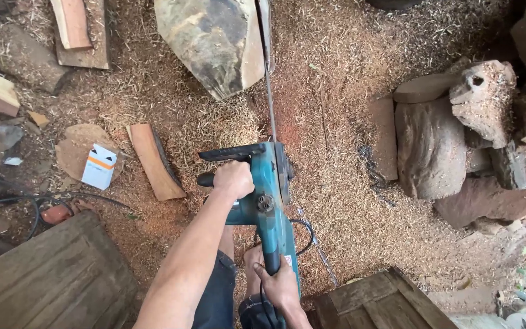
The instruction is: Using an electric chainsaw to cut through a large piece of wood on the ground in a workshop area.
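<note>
Two grips clamp chainsaw (269,195) | left hand (234,178) front handle | right hand (280,287) rear handle

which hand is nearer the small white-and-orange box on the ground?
Left. The left hand, on the chainsaw's front handle, is just right of the box. The right hand, on the rear handle, sits lower and farther right.

Around you the ground is thick with sawdust (336,201). A small white and orange box (100,165) lies on a round wood slice at your left, just beside a split wedge of wood (153,161). Stacked logs (430,149) sit at your right, dark wooden crates (50,280) near your feet.
</note>
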